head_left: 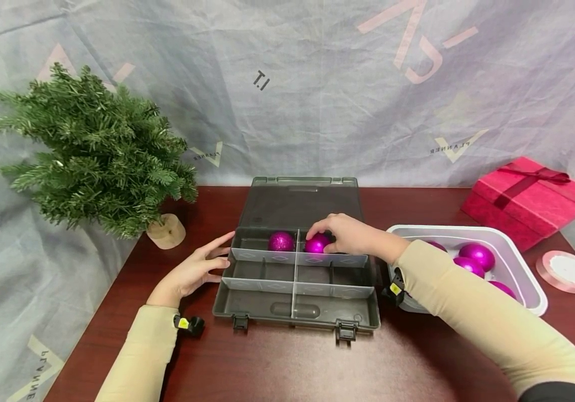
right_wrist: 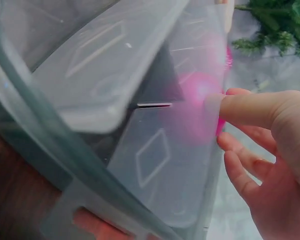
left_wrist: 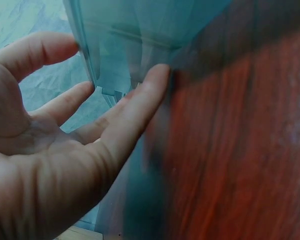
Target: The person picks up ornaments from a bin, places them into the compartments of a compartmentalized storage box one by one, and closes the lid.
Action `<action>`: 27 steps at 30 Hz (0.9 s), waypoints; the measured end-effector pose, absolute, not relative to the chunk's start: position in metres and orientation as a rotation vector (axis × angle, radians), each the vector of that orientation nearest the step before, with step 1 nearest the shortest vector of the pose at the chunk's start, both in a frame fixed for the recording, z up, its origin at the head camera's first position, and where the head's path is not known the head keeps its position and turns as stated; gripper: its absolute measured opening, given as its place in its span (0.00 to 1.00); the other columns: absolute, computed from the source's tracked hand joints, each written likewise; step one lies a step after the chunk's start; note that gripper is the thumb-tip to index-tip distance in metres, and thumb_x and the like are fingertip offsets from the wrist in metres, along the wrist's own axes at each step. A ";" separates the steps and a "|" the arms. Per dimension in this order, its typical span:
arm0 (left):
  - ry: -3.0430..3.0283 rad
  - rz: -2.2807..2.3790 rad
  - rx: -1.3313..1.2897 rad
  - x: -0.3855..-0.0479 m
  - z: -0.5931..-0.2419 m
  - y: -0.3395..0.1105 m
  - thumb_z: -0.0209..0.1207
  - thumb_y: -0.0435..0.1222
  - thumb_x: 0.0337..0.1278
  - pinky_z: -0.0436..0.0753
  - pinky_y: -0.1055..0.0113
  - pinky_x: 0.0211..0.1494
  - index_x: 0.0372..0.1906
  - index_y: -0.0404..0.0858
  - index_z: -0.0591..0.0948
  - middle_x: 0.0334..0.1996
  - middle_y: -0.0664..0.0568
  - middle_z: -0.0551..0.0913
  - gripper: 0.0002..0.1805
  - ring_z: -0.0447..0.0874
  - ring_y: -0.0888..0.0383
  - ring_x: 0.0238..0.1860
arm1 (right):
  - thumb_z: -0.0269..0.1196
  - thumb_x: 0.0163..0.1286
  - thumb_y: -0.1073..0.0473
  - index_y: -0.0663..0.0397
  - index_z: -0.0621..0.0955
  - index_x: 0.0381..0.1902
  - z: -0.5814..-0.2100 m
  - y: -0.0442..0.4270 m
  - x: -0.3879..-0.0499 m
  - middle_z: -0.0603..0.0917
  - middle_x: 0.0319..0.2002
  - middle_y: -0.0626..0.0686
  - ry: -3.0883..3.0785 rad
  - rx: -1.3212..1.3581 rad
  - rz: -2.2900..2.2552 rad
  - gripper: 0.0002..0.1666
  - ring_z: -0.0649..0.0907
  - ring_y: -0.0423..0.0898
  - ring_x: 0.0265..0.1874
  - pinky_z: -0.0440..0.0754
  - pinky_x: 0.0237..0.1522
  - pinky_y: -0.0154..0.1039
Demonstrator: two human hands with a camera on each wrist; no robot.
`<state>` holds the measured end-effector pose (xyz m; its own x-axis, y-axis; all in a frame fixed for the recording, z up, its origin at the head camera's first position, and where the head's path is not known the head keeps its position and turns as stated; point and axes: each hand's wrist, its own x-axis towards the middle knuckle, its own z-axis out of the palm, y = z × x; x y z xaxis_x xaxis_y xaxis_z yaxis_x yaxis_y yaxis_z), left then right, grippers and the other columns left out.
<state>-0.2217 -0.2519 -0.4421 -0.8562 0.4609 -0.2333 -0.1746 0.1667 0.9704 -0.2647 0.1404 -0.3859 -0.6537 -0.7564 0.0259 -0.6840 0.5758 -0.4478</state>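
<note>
A dark translucent compartment box [head_left: 267, 310] lies with its lid [head_left: 302, 204] tipped back, split by pale dividers. In its back row, a glittery magenta ball [head_left: 281, 241] sits left of the centre divider. Right of that divider, my right hand [head_left: 350, 235] pinches a shiny magenta ball [head_left: 317, 244] between thumb and fingers. Through a cloudy divider, the right wrist view shows this ball [right_wrist: 195, 107] blurred. At the box's left side my left hand [head_left: 194, 272] steadies it, fingers spread and fingertips at the wall; the left wrist view shows the hand [left_wrist: 65, 120] uncurled.
On the right stands a white tray [head_left: 531, 279] with several magenta balls [head_left: 477, 257]. Behind it is a red gift box [head_left: 528, 195] with a dark ribbon; a pink ribbon roll [head_left: 566, 271] lies beside it. A small fir tree [head_left: 101, 151] on a wooden base stands at left.
</note>
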 end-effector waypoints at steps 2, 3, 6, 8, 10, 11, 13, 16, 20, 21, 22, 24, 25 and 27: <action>1.960 1.745 0.270 -0.222 -0.443 -0.252 0.52 0.28 0.74 0.76 0.41 0.60 0.84 0.48 0.52 0.77 0.31 0.51 0.40 0.56 0.31 0.73 | 0.74 0.62 0.66 0.52 0.85 0.55 -0.381 0.143 -0.263 0.86 0.53 0.52 2.630 -1.175 -0.696 0.22 0.81 0.56 0.54 0.79 0.55 0.53; 1.958 1.748 0.271 -0.221 -0.443 -0.252 0.52 0.28 0.74 0.76 0.41 0.60 0.84 0.48 0.52 0.77 0.30 0.51 0.40 0.56 0.30 0.73 | 0.73 0.64 0.65 0.52 0.85 0.55 -0.378 0.145 -0.261 0.86 0.54 0.52 2.629 -1.155 -0.735 0.21 0.82 0.56 0.55 0.79 0.54 0.53; 1.959 1.749 0.275 -0.221 -0.444 -0.252 0.52 0.28 0.73 0.76 0.41 0.60 0.84 0.47 0.51 0.77 0.30 0.51 0.40 0.56 0.30 0.73 | 0.71 0.68 0.63 0.53 0.85 0.57 -0.369 0.153 -0.257 0.86 0.53 0.53 2.629 -1.080 -0.883 0.19 0.83 0.55 0.54 0.80 0.52 0.54; 1.960 1.746 0.275 -0.221 -0.443 -0.252 0.52 0.28 0.73 0.76 0.40 0.60 0.84 0.47 0.51 0.77 0.30 0.51 0.40 0.57 0.30 0.73 | 0.70 0.69 0.61 0.52 0.85 0.56 -0.361 0.159 -0.254 0.86 0.51 0.51 2.636 -1.056 -0.981 0.18 0.84 0.52 0.51 0.80 0.50 0.53; 1.964 1.741 0.275 -0.222 -0.443 -0.252 0.53 0.29 0.73 0.75 0.40 0.60 0.84 0.48 0.52 0.77 0.31 0.51 0.40 0.57 0.31 0.73 | 0.69 0.71 0.59 0.49 0.85 0.56 -0.352 0.165 -0.249 0.87 0.49 0.48 2.634 -1.031 -1.070 0.17 0.84 0.48 0.49 0.80 0.49 0.51; 1.965 1.740 0.274 -0.222 -0.443 -0.252 0.53 0.29 0.73 0.75 0.40 0.60 0.84 0.48 0.52 0.77 0.31 0.52 0.40 0.57 0.31 0.73 | 0.69 0.71 0.58 0.48 0.85 0.56 -0.347 0.169 -0.247 0.87 0.48 0.46 2.637 -1.028 -1.105 0.16 0.85 0.46 0.48 0.80 0.48 0.49; 1.968 1.737 0.269 -0.223 -0.443 -0.252 0.53 0.29 0.73 0.75 0.40 0.60 0.83 0.49 0.52 0.77 0.32 0.52 0.40 0.58 0.32 0.73 | 0.68 0.72 0.57 0.46 0.85 0.56 -0.338 0.177 -0.241 0.87 0.48 0.44 2.627 -1.028 -1.167 0.15 0.85 0.43 0.48 0.80 0.49 0.45; 1.970 1.737 0.260 -0.224 -0.444 -0.251 0.53 0.30 0.73 0.75 0.40 0.60 0.83 0.51 0.53 0.77 0.34 0.54 0.40 0.59 0.33 0.73 | 0.66 0.74 0.56 0.44 0.85 0.57 -0.326 0.192 -0.230 0.87 0.49 0.43 2.605 -1.016 -1.243 0.15 0.85 0.44 0.50 0.80 0.50 0.38; 1.970 1.729 0.264 -0.226 -0.444 -0.249 0.53 0.30 0.74 0.75 0.40 0.61 0.83 0.52 0.53 0.77 0.34 0.53 0.40 0.59 0.34 0.73 | 0.66 0.73 0.61 0.44 0.84 0.59 -0.317 0.217 -0.211 0.87 0.51 0.42 2.588 -1.019 -1.317 0.18 0.85 0.47 0.52 0.80 0.50 0.33; 1.971 1.726 0.264 -0.225 -0.444 -0.250 0.53 0.30 0.74 0.74 0.40 0.61 0.83 0.52 0.53 0.77 0.34 0.52 0.40 0.59 0.33 0.73 | 0.66 0.73 0.63 0.44 0.84 0.59 -0.316 0.224 -0.206 0.87 0.51 0.43 2.582 -1.022 -1.332 0.19 0.85 0.47 0.52 0.80 0.50 0.32; 1.972 1.722 0.264 -0.225 -0.443 -0.250 0.52 0.30 0.75 0.74 0.39 0.61 0.84 0.51 0.52 0.77 0.34 0.52 0.40 0.58 0.33 0.73 | 0.67 0.72 0.64 0.45 0.84 0.60 -0.317 0.231 -0.201 0.87 0.52 0.43 2.579 -1.019 -1.340 0.20 0.85 0.46 0.52 0.80 0.50 0.32; 1.975 1.713 0.257 -0.224 -0.443 -0.251 0.52 0.30 0.75 0.73 0.39 0.62 0.84 0.52 0.52 0.78 0.34 0.51 0.39 0.58 0.34 0.73 | 0.67 0.71 0.65 0.46 0.83 0.60 -0.321 0.245 -0.192 0.87 0.53 0.44 2.576 -1.005 -1.336 0.22 0.85 0.46 0.52 0.80 0.49 0.32; 1.977 1.710 0.260 -0.224 -0.443 -0.251 0.52 0.30 0.75 0.73 0.39 0.62 0.84 0.51 0.51 0.78 0.33 0.50 0.39 0.58 0.33 0.73 | 0.68 0.70 0.66 0.47 0.83 0.61 -0.324 0.251 -0.187 0.87 0.54 0.46 2.574 -0.995 -1.327 0.22 0.85 0.45 0.53 0.80 0.49 0.32; 1.979 1.705 0.258 -0.223 -0.442 -0.252 0.51 0.30 0.75 0.73 0.39 0.62 0.84 0.51 0.51 0.78 0.33 0.50 0.40 0.58 0.33 0.73 | 0.68 0.70 0.66 0.48 0.83 0.61 -0.333 0.265 -0.179 0.86 0.54 0.49 2.551 -0.950 -1.319 0.23 0.85 0.44 0.53 0.82 0.48 0.33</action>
<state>-0.2226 -0.2519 -0.4423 -0.8515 0.4592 -0.2532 -0.1825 0.1933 0.9640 -0.1795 0.2649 -0.3325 -0.7965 -0.5788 0.1746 -0.4771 0.4245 -0.7695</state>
